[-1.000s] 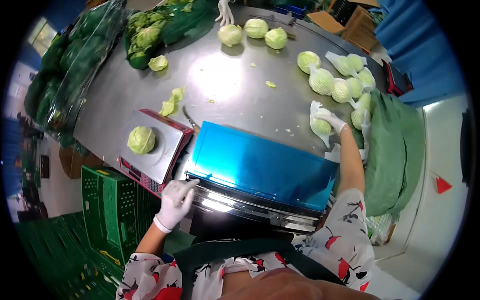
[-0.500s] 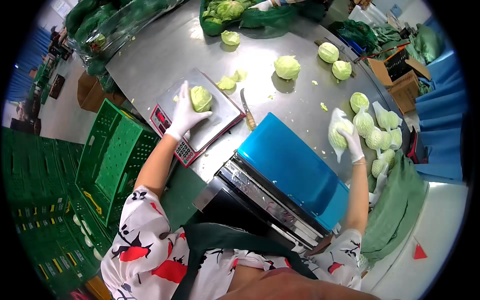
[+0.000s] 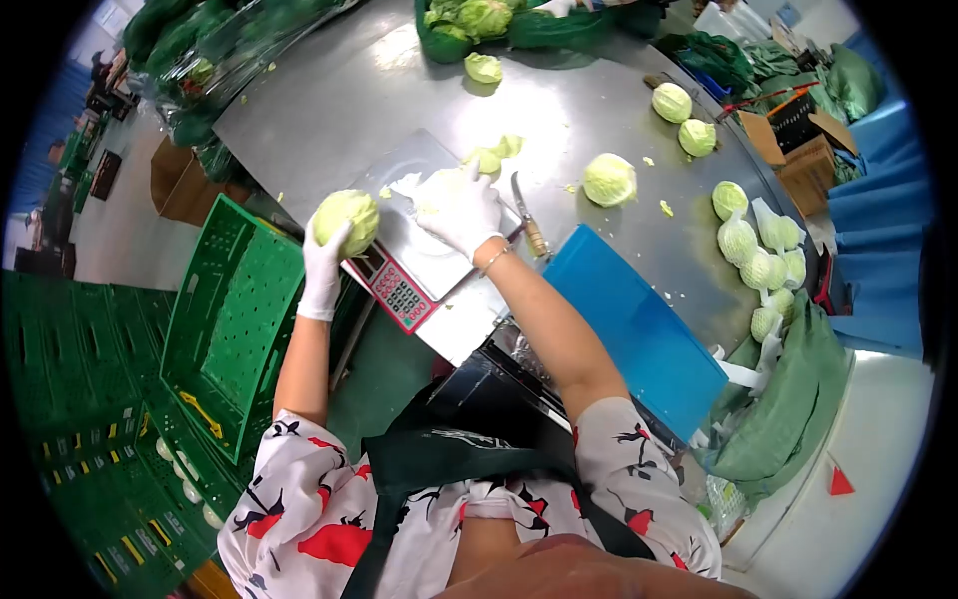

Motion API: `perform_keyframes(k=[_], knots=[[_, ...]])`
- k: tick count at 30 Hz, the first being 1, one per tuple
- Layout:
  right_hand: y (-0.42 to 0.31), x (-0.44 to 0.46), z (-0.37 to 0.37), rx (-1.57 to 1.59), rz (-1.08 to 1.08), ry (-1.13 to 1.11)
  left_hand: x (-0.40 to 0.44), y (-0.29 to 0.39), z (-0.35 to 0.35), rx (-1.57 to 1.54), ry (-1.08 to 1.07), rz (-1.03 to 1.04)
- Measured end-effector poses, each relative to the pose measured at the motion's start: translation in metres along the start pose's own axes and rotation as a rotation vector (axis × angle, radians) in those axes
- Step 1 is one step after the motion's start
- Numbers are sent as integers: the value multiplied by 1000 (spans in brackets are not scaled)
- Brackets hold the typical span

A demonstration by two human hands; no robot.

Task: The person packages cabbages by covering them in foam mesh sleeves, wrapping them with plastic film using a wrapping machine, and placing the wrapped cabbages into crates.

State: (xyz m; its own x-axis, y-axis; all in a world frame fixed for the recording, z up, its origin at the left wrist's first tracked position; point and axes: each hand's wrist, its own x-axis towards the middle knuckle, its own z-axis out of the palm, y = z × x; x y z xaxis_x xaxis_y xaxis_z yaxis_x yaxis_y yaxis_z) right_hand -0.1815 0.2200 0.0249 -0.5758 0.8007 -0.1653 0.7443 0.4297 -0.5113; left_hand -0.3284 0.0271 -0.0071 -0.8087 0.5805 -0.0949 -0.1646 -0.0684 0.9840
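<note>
My left hand [image 3: 321, 262] is closed round a bare green cabbage [image 3: 349, 222], held up beside the scale's left edge. On the weighing scale [image 3: 454, 285] with its red keypad, my right hand [image 3: 469, 212] grips a cabbage in a white net sleeve [image 3: 427, 192]. Glare and the gloved fingers hide much of that netted cabbage. A knife with a wooden handle [image 3: 534, 235] lies just right of the scale. Loose cabbage leaves [image 3: 491, 155] rest behind it.
Bare cabbages [image 3: 609, 180] stand on the metal table [image 3: 329, 110]. Several netted cabbages [image 3: 763, 270] are grouped at the right edge. A blue-topped machine [image 3: 639, 329] stands at the front. At left is a green crate [image 3: 225, 329]; another person's gloved hand [image 3: 554, 8] shows at the top.
My left hand has lifted the bare cabbage off the scale and moved it left. My right hand has carried the netted cabbage from the right side over to the scale.
</note>
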Motion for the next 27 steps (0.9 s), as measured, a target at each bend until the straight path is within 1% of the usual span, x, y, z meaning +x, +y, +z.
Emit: perform_keyframes(k=[1,3,6,8,10,11,13,14,15,16,18,19,20,21,23,24,26,27], knots=[[-5,2,10,-4,28,5,-4,7,-17,31,47,11],[-11,7,23,-12,83,16,-15,25,-45,7,76,39],[10,23,22,78,22,1,-20,36,-90,-5,145,61],[29,38,-12,127,-58,-104,-25,49,-108,-29,140,80],[37,37,-52,572,-80,-124,-24,51,-129,-29,137,98],[34,29,-70,621,-70,-74,-22,53,-133,-42,149,102],[70,42,-69,561,-66,22,-16,57,-141,-48,169,109],[97,63,-56,450,-79,74,-10,59,-140,-44,173,118],[96,58,-61,477,-71,42,0,59,-141,-41,174,126],[93,55,-58,529,-81,1,16,52,-145,17,205,140],[92,53,-53,629,-89,-72,49,47,-138,94,181,178],[97,58,-44,627,-72,-87,69,42,-132,141,155,201],[92,58,-43,681,-60,-114,88,34,-126,254,191,210],[85,56,-41,734,-45,-142,110,17,-122,309,177,261],[76,55,-36,801,-24,-164,167,-40,-127,465,237,287],[75,56,-33,800,-22,-177,177,-47,-121,542,262,295],[75,59,-28,797,-15,-196,187,-65,-111,648,329,250],[60,49,-36,840,14,-220,188,-68,-101,699,358,226]])
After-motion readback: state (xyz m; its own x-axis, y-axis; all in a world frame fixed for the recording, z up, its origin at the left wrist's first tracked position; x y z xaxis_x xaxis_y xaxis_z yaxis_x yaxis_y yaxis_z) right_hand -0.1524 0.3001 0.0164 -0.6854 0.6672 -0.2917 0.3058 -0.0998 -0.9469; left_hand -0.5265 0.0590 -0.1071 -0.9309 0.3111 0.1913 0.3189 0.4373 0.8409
